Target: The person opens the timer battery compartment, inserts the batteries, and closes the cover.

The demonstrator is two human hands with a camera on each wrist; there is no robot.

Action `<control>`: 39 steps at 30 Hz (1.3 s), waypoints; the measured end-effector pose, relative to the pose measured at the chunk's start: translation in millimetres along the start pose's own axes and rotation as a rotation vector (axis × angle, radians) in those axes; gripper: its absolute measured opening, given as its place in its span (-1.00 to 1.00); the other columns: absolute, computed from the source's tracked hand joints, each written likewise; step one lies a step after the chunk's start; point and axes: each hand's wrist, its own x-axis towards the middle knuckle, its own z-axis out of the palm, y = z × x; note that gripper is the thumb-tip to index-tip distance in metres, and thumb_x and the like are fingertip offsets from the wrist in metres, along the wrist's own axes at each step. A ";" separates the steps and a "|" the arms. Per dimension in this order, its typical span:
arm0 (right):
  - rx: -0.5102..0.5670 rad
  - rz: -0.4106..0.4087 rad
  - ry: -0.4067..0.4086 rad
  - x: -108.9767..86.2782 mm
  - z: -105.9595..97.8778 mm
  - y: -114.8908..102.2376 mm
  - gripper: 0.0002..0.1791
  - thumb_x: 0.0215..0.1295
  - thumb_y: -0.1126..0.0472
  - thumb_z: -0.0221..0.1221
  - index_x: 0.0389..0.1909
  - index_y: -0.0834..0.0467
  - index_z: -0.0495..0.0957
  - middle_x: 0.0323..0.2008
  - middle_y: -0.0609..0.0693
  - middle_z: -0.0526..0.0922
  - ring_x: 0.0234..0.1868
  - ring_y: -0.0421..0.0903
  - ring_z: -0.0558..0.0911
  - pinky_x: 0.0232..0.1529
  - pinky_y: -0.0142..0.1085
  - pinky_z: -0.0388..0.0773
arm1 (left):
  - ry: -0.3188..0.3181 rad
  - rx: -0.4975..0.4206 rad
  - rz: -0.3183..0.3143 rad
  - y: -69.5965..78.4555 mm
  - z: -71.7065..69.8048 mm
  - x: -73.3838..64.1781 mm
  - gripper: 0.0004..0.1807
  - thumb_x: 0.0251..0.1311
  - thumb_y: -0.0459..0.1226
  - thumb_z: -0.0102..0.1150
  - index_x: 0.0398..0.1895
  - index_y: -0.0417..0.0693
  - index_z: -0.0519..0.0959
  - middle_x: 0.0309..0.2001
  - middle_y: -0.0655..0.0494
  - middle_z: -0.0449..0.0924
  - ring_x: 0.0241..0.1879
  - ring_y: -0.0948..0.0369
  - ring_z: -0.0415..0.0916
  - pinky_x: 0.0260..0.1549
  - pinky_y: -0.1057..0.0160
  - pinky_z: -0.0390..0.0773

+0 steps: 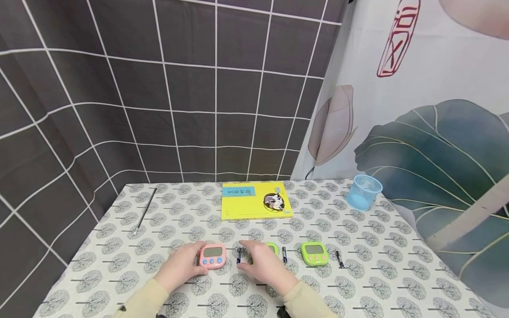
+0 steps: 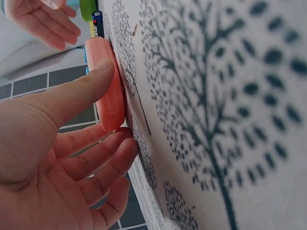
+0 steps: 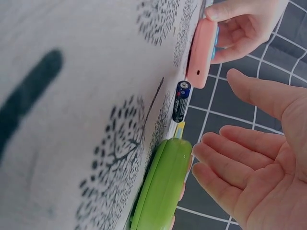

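Note:
My left hand (image 1: 179, 266) grips a pink digital timer (image 1: 212, 252) at its left side. In the left wrist view the thumb lies along the edge of the timer (image 2: 111, 103), with the index finger at another edge. Right of it, a dark AA battery (image 1: 239, 255) lies on the tablecloth. My right hand (image 1: 268, 267) hovers with fingers apart and nothing between them. It partly hides a green timer (image 1: 273, 247) in the head view; the right wrist view shows that green timer (image 3: 163, 187) beside the fingers, apart from the battery (image 3: 181, 101).
Another battery (image 1: 284, 255), a second green timer (image 1: 314, 254) and a third battery (image 1: 339, 259) lie to the right. Behind are a yellow book (image 1: 242, 207) and a blue translucent cup (image 1: 362, 194). A thin dark rod (image 1: 146, 211) lies at the left.

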 end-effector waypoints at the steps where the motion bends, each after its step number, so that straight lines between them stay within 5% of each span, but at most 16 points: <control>1: -0.004 -0.002 -0.001 0.3 0.2 -0.4 -0.35 0.06 0.09 0.35 0.17 0.25 0.45 0.12 0.12 0.56 0.15 0.05 0.53 0.18 -0.12 0.44 | 0.003 0.001 0.001 0.1 -0.1 -0.3 -0.23 -0.32 -0.16 0.53 0.09 -0.21 0.50 -0.02 -0.12 0.61 -0.01 -0.11 0.52 0.03 -0.20 0.42; 18: -0.012 -0.018 -0.009 4.9 3.9 -7.2 -0.34 0.03 0.11 0.37 0.17 0.28 0.45 0.10 0.15 0.57 0.13 0.07 0.54 0.16 -0.13 0.46 | 0.009 0.002 0.011 2.1 0.9 0.2 -0.28 -0.36 -0.15 0.54 0.01 -0.17 0.54 -0.08 -0.05 0.64 -0.06 -0.05 0.55 0.01 -0.20 0.41; 27: -0.119 -0.069 0.015 8.1 7.6 -6.2 -0.30 -0.05 0.04 0.42 0.14 0.25 0.49 0.04 0.08 0.63 0.01 0.05 0.59 0.08 -0.20 0.51 | -0.008 -0.009 0.001 4.2 1.9 0.8 -0.27 -0.35 -0.15 0.54 0.03 -0.17 0.53 -0.05 -0.06 0.63 -0.03 -0.06 0.53 0.03 -0.20 0.40; 39: -0.129 -0.041 -0.048 15.0 10.1 -10.6 -0.26 -0.05 -0.04 0.40 0.18 0.17 0.48 0.08 0.00 0.61 0.04 0.04 0.55 0.10 -0.18 0.48 | 0.003 -0.002 0.011 4.4 2.3 -1.6 -0.19 -0.33 -0.10 0.53 0.08 -0.28 0.50 -0.01 -0.15 0.60 0.00 -0.12 0.52 0.03 -0.23 0.39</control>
